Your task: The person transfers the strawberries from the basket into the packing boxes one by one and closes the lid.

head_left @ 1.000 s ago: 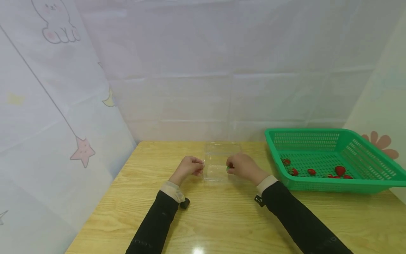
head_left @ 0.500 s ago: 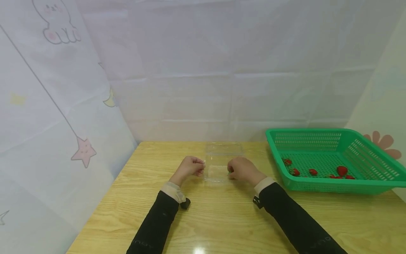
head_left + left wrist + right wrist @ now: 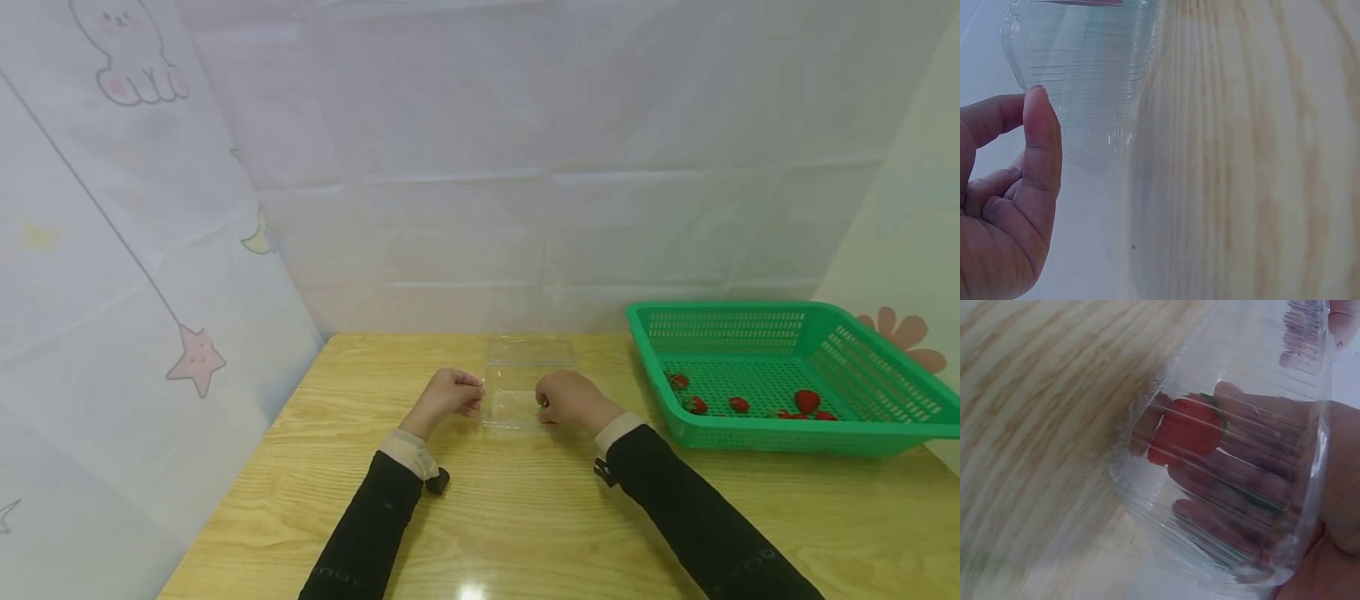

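Note:
A clear plastic clamshell box (image 3: 513,410) stands with its lid (image 3: 529,350) folded back, toward the rear of the table. My left hand (image 3: 448,393) pinches the rim on the box's left side between thumb and finger, as the left wrist view shows up close. Inside the box's right side, my right hand (image 3: 576,398) holds a red strawberry (image 3: 1188,431) with green leaves, low near the bottom. Through the clear wall the right wrist view shows the fingers around the berry. In the head view that strawberry is mostly hidden by the hand.
A green plastic basket (image 3: 795,429) is at the right, with several strawberries (image 3: 807,402) scattered on its floor. Under everything lies a wood-grain table (image 3: 495,517). A pale printed sheet (image 3: 435,208) hangs behind it.
My right hand has lowered slightly with the strawberry, deeper into the box, and its fingers now cover the berry in the head view. My left hand stays at the rim.

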Demonstrator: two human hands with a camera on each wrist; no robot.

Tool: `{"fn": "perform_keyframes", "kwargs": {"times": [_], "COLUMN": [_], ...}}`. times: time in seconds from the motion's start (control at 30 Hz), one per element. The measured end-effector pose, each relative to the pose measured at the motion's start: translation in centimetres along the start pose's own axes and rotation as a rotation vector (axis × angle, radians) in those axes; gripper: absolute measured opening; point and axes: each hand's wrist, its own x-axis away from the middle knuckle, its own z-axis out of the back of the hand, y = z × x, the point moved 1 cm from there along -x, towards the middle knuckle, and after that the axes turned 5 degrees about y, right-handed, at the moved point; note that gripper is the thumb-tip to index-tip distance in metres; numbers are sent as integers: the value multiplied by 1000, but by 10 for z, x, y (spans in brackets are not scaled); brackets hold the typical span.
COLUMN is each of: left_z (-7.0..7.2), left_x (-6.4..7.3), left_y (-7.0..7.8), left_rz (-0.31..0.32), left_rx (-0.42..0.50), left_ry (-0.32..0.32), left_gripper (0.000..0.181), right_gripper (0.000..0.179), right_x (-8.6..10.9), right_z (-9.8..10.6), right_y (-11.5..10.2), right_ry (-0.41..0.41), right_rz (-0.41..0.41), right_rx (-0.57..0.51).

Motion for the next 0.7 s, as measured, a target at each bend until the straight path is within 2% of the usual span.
{"fn": "perform_keyframes", "kwargs": {"times": [0.07,0.13,0.3,0.5,0.7], "left_z": [0,0,0,-2,-2], "left_x": [-1,-1,-2,-4,-4], "left_y": [0,0,-2,-1,2], "left_rz": [-2,-8,-13,-20,-30], "left_rx": [2,-1,-4,-2,-9], "left_ry": [2,3,1,-3,2], "left_gripper": [18,18,16,17,18], "right_gripper": [17,11,20,26,30], "right_x": [0,1,7,26,55], "right_z": [2,4,18,57,99], "right_y": [0,0,-3,-4,10], "right_ry": [-8,-10,18,100,182], "right_rz": [-6,3,26,46,5], "right_rx": [4,13,39,6,-55]}}
